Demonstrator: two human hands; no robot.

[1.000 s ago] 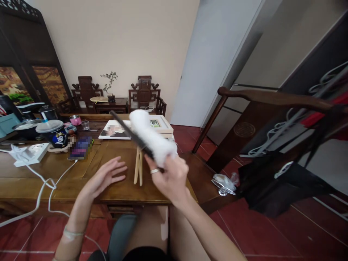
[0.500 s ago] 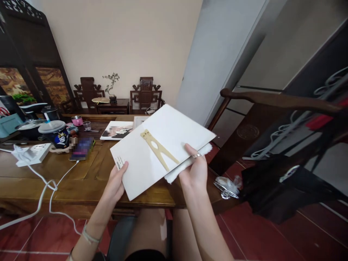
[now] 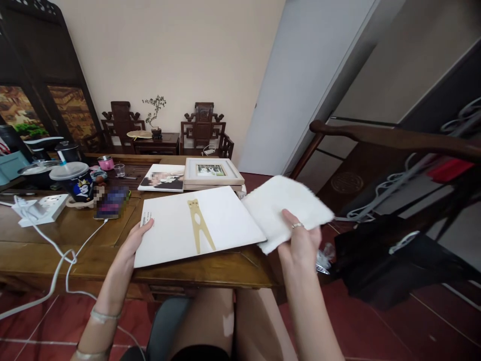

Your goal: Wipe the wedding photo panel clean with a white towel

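Note:
A white board with a tan wooden stand piece fixed to its face lies flat on the wooden table. My left hand grips the board's left edge. My right hand holds a fluffy white cloth just past the board's right edge, over the table's corner. A ring shows on that hand.
Behind the board lie a framed photo and a printed picture. A phone, a lidded cup, a power strip and white cables sit at the left. A dark chair stands to the right.
The board came down from a tilted hold to lie flat on the table. My right hand let go of the board and drew the cloth out to the right.

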